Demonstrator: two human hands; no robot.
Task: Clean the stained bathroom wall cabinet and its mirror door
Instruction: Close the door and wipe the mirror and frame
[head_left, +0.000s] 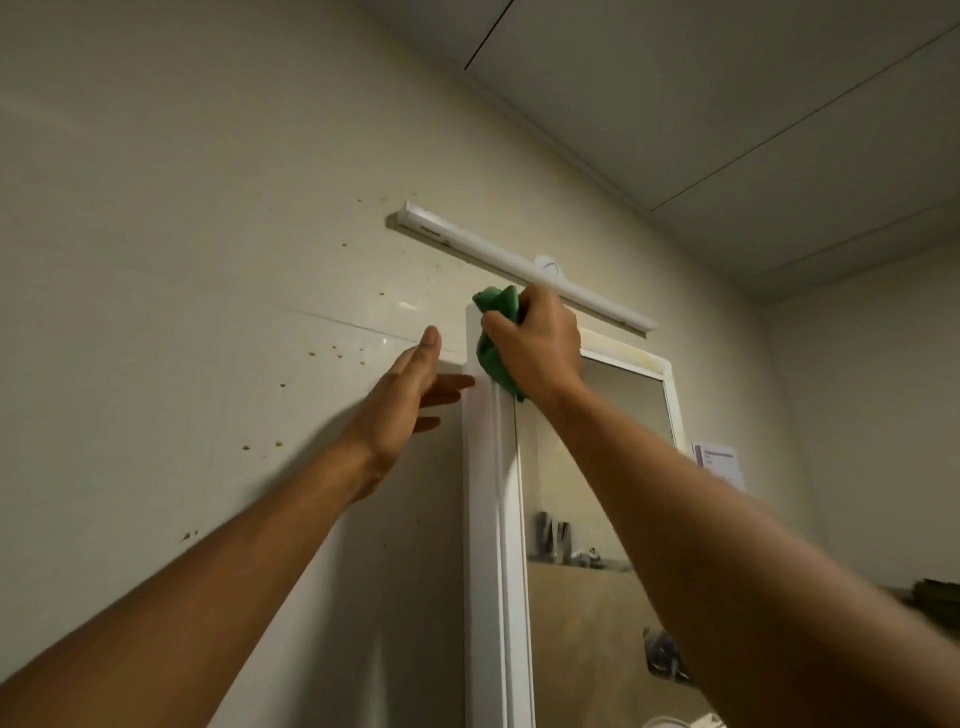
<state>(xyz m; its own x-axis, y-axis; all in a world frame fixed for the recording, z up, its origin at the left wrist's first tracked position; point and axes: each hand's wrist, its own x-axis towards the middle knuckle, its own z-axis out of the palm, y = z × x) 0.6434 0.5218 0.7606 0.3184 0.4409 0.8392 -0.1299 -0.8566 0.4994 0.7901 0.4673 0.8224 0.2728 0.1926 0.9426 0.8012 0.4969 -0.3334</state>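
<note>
Tiled wall (208, 260), brown specks at 9 o'clock from the cabinet (480, 493). Cabinet white, mirror door (623, 405) on its front, light bar (493, 249) at its 12 o'clock. Right hand (540, 343) clutches green cloth (498, 306) against cabinet's top corner. Left hand (405, 405) spread, fingers straight, fingertips reaching cabinet's side.

Cabinet (483, 519) top corner hidden behind right hand (540, 343) and cloth (501, 304); base cut off below hand; paper (719, 460) right of hand, print illegible.

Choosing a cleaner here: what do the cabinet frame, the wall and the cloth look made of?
Cabinet frame: probably white plastic or painted board, smooth sheen.
Wall: glossy tile or panel; highlights and a seam show.
Cloth: soft green fabric, bunched in folds.
</note>
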